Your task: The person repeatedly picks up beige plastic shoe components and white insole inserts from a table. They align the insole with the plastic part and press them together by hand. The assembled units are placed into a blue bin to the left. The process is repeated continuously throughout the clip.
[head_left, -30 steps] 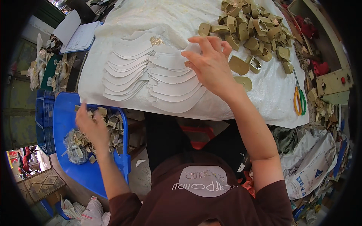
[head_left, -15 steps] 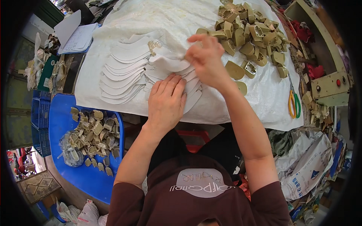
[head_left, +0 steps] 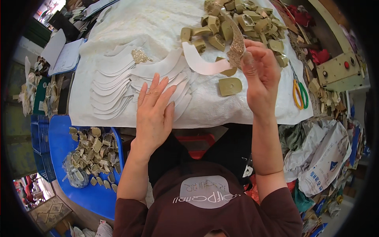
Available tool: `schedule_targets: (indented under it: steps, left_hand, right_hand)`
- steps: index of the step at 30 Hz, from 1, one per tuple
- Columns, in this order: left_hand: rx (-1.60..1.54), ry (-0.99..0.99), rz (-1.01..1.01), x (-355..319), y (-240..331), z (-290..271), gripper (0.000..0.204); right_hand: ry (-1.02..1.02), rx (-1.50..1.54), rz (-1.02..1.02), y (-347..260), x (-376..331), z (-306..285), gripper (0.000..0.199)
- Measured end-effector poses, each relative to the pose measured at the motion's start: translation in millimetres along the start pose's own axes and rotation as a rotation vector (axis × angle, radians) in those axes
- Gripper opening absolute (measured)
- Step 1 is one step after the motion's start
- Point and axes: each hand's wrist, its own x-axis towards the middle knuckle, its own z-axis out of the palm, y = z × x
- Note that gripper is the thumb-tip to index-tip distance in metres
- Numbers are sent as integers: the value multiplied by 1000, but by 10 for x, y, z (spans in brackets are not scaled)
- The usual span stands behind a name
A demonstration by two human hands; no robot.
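Note:
Pinched between the thumb and fingers of my right hand [head_left: 262,77] is a curved strip of gold glitter material [head_left: 237,41], raised above the table. A white curved strip [head_left: 203,63] reaches from beside it toward the left; whether the two are joined I cannot tell. My left hand [head_left: 153,112] has its fingers spread, palm down, at the near side of overlapping white curved pieces [head_left: 112,89]. Among those pieces a glittery gold patch [head_left: 141,56] shows. Close to my right hand, a gold-coloured shoe heel [head_left: 230,86] lies apart from the heap of heels [head_left: 252,21].
Scissors with yellow and green handles [head_left: 300,94] lie on the white cloth's right side. A blue tub [head_left: 85,193] with many glitter-covered heels [head_left: 96,148] stands at the lower left. Papers [head_left: 68,55] sit at the upper left. A metal control box [head_left: 341,71] is at the right.
My right hand has moved right and lifted a glitter strip off the white pieces. My left hand has shifted left and spread its fingers. The whole view has turned slightly.

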Motion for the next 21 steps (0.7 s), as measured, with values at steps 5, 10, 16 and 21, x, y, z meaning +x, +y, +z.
schedule_targets:
  steps: [5, 10, 16, 21]
  left_hand:
    - [-72, 124, 0, 224, 302, 93, 63]
    - [-103, 179, 148, 567, 337, 376, 62]
    - [181, 261, 122, 553, 186, 32, 49]
    - [230, 37, -53, 372, 92, -16, 52]
  right_hand:
    - [5, 86, -17, -66, -30, 68, 11]
    - [64, 317, 40, -187, -123, 163, 8]
    - [262, 558, -17, -198, -101, -310, 13]
    - [100, 6, 100, -97, -253, -185, 9]
